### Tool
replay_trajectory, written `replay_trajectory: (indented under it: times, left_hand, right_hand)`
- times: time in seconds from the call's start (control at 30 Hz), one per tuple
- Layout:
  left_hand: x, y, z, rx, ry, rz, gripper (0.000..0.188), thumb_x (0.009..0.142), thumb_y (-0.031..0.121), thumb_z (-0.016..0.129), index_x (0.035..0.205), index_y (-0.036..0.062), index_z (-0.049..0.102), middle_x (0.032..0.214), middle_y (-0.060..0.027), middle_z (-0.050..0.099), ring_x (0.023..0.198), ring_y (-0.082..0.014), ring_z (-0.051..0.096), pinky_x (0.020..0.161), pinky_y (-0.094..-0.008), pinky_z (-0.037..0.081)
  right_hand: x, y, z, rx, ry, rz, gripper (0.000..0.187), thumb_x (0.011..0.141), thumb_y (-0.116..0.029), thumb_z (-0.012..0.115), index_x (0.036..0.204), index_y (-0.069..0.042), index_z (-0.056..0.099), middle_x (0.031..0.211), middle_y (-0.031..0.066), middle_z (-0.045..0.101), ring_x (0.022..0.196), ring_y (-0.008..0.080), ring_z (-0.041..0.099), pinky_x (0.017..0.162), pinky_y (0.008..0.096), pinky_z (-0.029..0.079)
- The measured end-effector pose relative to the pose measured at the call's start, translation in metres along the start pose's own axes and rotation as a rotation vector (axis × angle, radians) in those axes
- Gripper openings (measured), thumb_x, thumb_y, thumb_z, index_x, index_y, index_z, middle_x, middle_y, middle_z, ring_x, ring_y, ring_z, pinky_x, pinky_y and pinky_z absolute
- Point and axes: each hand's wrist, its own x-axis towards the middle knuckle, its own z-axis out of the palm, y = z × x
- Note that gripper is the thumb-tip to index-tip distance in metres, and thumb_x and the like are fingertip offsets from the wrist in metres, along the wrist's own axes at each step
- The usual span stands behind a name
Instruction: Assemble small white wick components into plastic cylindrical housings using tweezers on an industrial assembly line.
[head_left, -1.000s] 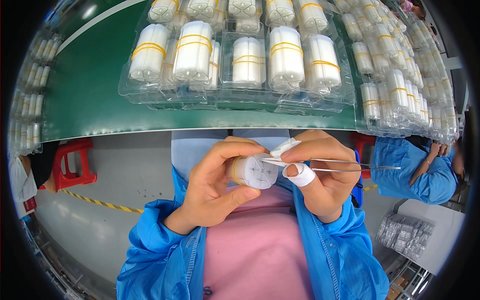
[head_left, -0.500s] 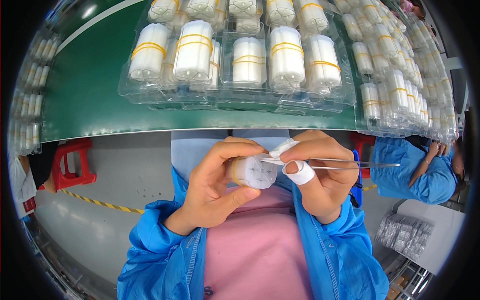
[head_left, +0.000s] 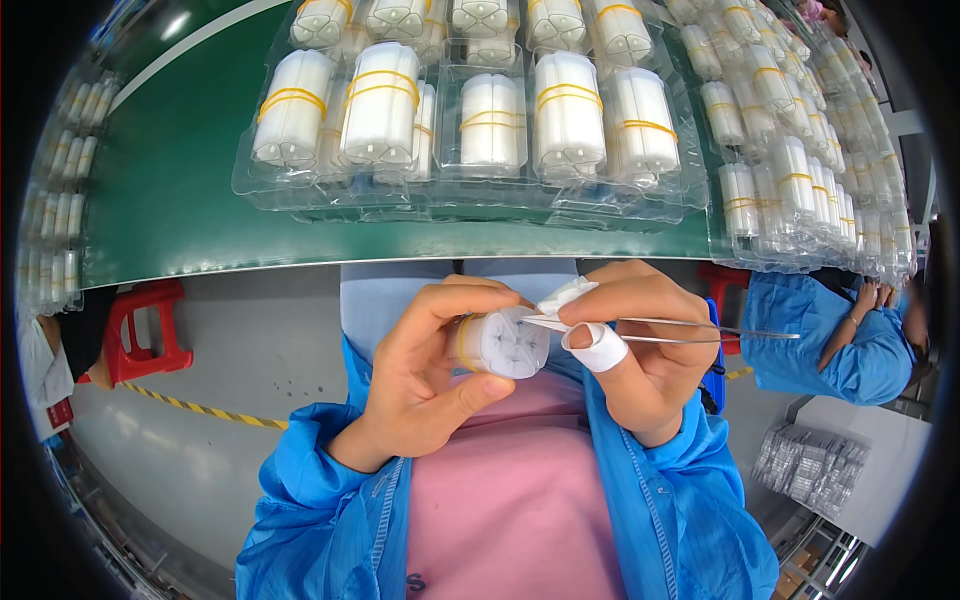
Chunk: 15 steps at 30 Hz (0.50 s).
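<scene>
My left hand is closed round a bundle of clear plastic tubes with a yellow rubber band. The bundle lies on its side, its round end turned to the right, and small dark marks show inside that end. Metal tweezers are pinched in my right hand, their tips at the upper edge of the bundle's end; whether they touch it I cannot tell. White wrapping covers the right thumb and another fingertip. Both hands are above my lap, in front of the table's near edge.
On the green table a clear plastic tray holds several banded white bundles upright. More bundles crowd the right side, others the far left. A red stool stands left. A person in a blue coat sits right.
The bundle has shifted very slightly to the left and turned a little in my left hand. The tweezers stay almost where they were.
</scene>
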Motion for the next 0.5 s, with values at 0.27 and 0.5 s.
replay_trajectory:
  times: [0.27, 0.5]
  left_hand:
    - [0.0001, 0.0015, 0.0017, 0.005, 0.012, -0.015, 0.05, 0.082, 0.015, 0.067, 0.122, -0.0015, 0.042, 0.115, -0.018, 0.05, 0.107, -0.0232, 0.051, 0.092, -0.0352, 0.041]
    - [-0.0016, -0.0005, 0.0007, 0.022, 0.023, -0.003, 0.049, 0.082, 0.014, 0.067, 0.122, -0.0019, 0.042, 0.115, -0.0179, 0.05, 0.107, -0.0231, 0.051, 0.092, -0.0352, 0.04]
  right_hand:
    - [0.0006, 0.0011, -0.0014, -0.027, -0.024, -0.045, 0.015, 0.07, 0.001, 0.07, 0.085, 0.001, 0.066, 0.08, 0.0142, 0.068, 0.071, 0.023, 0.067, 0.064, 0.0281, 0.053]
    - [0.0013, 0.0, -0.0002, -0.06, -0.032, -0.054, 0.015, 0.071, 0.001, 0.069, 0.085, 0.001, 0.066, 0.08, 0.0139, 0.068, 0.072, 0.0231, 0.067, 0.063, 0.0285, 0.053]
